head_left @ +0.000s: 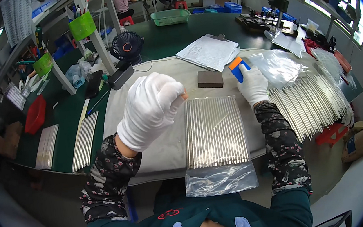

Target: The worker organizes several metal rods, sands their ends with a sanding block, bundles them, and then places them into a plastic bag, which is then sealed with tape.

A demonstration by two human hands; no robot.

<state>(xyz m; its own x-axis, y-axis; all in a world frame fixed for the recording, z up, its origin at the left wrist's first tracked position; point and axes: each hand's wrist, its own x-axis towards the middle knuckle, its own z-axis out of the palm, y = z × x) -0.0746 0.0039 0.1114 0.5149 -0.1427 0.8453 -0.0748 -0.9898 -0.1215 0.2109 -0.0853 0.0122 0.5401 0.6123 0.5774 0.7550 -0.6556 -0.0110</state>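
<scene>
My left hand [152,104], in a white glove with a bare fingertip showing, is raised over the light cloth [155,162]. Its fingers are curled together, and what they hold, if anything, is hidden. In my gloved right hand [254,85] is a small scraper [236,70], blue with an orange end. Between my arms lies a clear plastic bag [221,181] with a row of thin metal rods [214,132] inside; its near end hangs past the table edge. A dark brown block [210,79] rests just beyond the bag. A loose pile of metal rods [309,104] lies right of my right hand.
Papers on a clipboard [208,51] and clear plastic bags [278,67] lie farther back. At left stand a black fan [127,46], a red bin [35,114] and two rod bundles [85,141] [47,147]. Shelf posts [100,44] rise from the table. Two people sit far back.
</scene>
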